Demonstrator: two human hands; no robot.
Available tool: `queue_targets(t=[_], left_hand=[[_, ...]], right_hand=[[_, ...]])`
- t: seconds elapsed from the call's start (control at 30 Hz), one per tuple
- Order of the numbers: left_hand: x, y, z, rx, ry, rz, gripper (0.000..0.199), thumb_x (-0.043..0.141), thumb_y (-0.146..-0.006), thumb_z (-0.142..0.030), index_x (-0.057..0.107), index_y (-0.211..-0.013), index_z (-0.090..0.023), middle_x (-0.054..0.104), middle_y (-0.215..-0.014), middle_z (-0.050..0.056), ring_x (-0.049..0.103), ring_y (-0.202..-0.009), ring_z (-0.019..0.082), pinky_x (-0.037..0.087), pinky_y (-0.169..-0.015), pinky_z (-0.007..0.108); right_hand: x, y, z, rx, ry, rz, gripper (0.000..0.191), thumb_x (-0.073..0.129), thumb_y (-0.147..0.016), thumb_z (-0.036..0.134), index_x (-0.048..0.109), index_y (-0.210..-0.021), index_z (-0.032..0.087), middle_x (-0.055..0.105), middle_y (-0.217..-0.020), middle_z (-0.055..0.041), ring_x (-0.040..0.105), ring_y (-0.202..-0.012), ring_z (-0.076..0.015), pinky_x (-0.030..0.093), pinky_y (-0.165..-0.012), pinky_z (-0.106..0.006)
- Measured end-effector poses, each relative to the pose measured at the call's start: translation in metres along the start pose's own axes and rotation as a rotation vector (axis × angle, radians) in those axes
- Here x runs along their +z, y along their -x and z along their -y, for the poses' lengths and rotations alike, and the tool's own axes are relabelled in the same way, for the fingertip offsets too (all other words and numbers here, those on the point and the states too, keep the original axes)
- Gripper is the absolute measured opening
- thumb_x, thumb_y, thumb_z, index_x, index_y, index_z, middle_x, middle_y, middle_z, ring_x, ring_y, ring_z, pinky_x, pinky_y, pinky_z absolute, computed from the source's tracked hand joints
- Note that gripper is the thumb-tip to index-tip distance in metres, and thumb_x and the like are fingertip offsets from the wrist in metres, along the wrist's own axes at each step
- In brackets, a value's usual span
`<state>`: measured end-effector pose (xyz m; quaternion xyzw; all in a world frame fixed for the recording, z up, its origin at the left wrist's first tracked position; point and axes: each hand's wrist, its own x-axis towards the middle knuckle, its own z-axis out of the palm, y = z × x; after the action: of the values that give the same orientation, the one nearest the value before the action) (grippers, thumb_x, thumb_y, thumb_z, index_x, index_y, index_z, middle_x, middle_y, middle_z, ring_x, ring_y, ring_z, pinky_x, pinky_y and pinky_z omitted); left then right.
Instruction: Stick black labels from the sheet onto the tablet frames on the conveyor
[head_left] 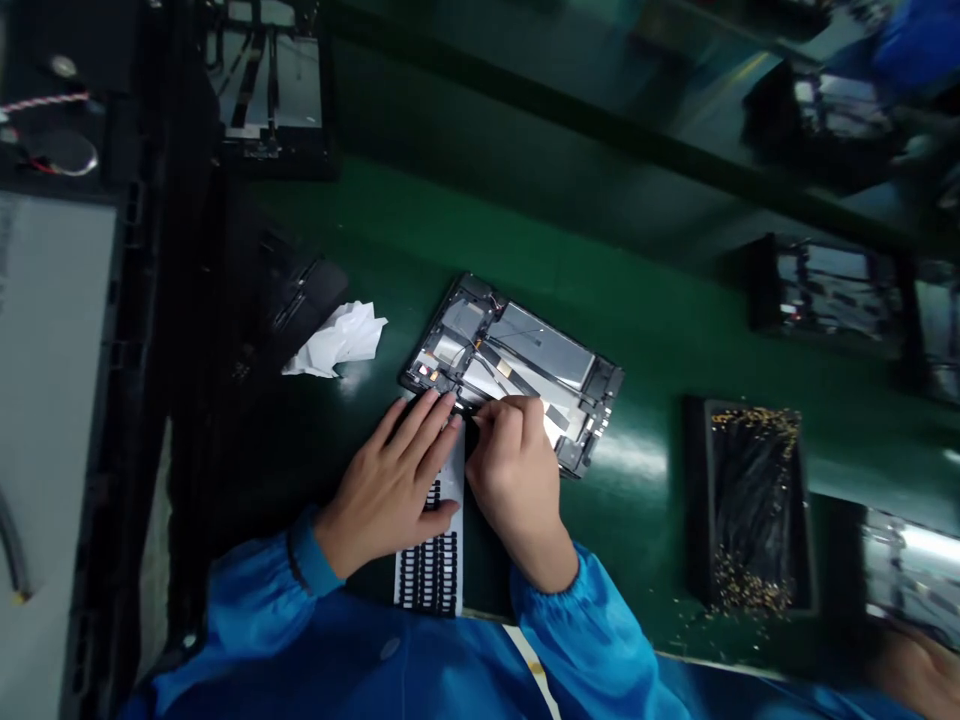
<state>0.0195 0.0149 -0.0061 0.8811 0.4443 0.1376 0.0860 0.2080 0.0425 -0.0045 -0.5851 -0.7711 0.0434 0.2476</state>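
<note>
An opened tablet [551, 335] lies tilted on the green bench, its inside facing up with a silver battery, flat cables and small boards showing. My left hand [397, 470] rests with stretched fingers across a white sheet [460, 560] that bears rows of small black pieces. Its fingertips reach the tablet's near edge. Close beside it, my right hand [517, 460] is closed in a pinch at that same edge. Whatever sits between its fingertips is too small and hidden to name.
Crumpled white paper [346, 340] lies to the left. On the right stands a black tray [699, 500] with small gold-coloured bits in and around it. More opened devices [840, 285] line a conveyor at the far side. A co-worker's hand [919, 670] shows at lower right.
</note>
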Motion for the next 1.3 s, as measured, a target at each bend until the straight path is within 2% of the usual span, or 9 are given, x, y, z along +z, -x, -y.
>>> queue_targets(t=[0.13, 0.33, 0.6, 0.8, 0.97, 1.13, 1.3], left_hand=[[0.001, -0.003, 0.001, -0.018, -0.017, -0.05, 0.075, 0.057, -0.109, -0.048, 0.045, -0.167, -0.003, 0.051, -0.175, 0.02, 0.044, -0.167, 0.032, 0.03, -0.14, 0.047], [-0.002, -0.009, -0.001, -0.051, -0.028, -0.06, 0.064, 0.052, -0.111, -0.04, 0.049, -0.165, -0.005, 0.059, -0.169, 0.017, 0.05, -0.162, 0.028, 0.035, -0.137, 0.044], [-0.001, -0.009, -0.003, -0.065, -0.008, -0.068, 0.062, 0.049, -0.112, -0.038, 0.049, -0.165, -0.006, 0.06, -0.168, 0.016, 0.05, -0.161, 0.028, 0.034, -0.138, 0.046], [-0.001, -0.009, -0.002, -0.068, 0.007, -0.061, 0.061, 0.053, -0.111, -0.039, 0.05, -0.166, -0.011, 0.059, -0.17, 0.014, 0.05, -0.162, 0.028, 0.037, -0.137, 0.046], [-0.003, -0.011, -0.003, -0.081, -0.001, -0.059, 0.062, 0.055, -0.11, -0.039, 0.052, -0.165, -0.012, 0.06, -0.168, 0.014, 0.052, -0.16, 0.029, 0.041, -0.135, 0.046], [-0.003, -0.012, -0.006, -0.096, -0.028, -0.076, 0.059, 0.055, -0.109, -0.037, 0.055, -0.163, -0.013, 0.061, -0.167, 0.015, 0.056, -0.157, 0.03, 0.039, -0.135, 0.048], [-0.004, -0.014, -0.006, -0.093, -0.023, -0.086, 0.057, 0.055, -0.11, -0.038, 0.057, -0.161, -0.014, 0.064, -0.164, 0.015, 0.058, -0.155, 0.03, 0.039, -0.135, 0.047]], right_hand=[[-0.001, 0.0, 0.001, -0.022, 0.039, 0.013, 0.019, 0.046, -0.108, 0.006, 0.055, -0.11, 0.023, 0.058, -0.101, -0.0059, 0.058, -0.084, -0.0223, 0.049, -0.07, -0.033], [-0.004, -0.003, 0.005, -0.029, 0.073, 0.031, 0.019, 0.046, -0.109, 0.006, 0.056, -0.11, 0.023, 0.058, -0.099, -0.006, 0.057, -0.083, -0.0225, 0.05, -0.069, -0.033], [-0.006, -0.006, 0.007, -0.081, 0.152, 0.041, 0.015, 0.044, -0.113, 0.011, 0.055, -0.112, 0.022, 0.058, -0.098, -0.0074, 0.058, -0.083, -0.0233, 0.055, -0.068, -0.032], [-0.007, -0.003, 0.008, -0.046, 0.147, 0.049, 0.013, 0.046, -0.114, 0.014, 0.057, -0.115, 0.021, 0.06, -0.099, -0.0075, 0.062, -0.083, -0.023, 0.056, -0.068, -0.033], [-0.008, -0.002, 0.006, -0.029, 0.089, 0.05, 0.015, 0.048, -0.115, 0.017, 0.062, -0.119, 0.021, 0.065, -0.106, -0.0096, 0.067, -0.088, -0.0229, 0.06, -0.072, -0.034], [-0.017, -0.005, 0.003, -0.054, -0.05, 0.021, 0.016, 0.052, -0.113, 0.015, 0.065, -0.12, 0.022, 0.069, -0.105, -0.0083, 0.071, -0.091, -0.0219, 0.064, -0.078, -0.035], [-0.028, -0.005, -0.002, -0.013, -0.166, -0.006, 0.016, 0.065, -0.107, 0.013, 0.066, -0.12, 0.024, 0.075, -0.107, -0.0065, 0.076, -0.097, -0.0203, 0.068, -0.082, -0.033]])
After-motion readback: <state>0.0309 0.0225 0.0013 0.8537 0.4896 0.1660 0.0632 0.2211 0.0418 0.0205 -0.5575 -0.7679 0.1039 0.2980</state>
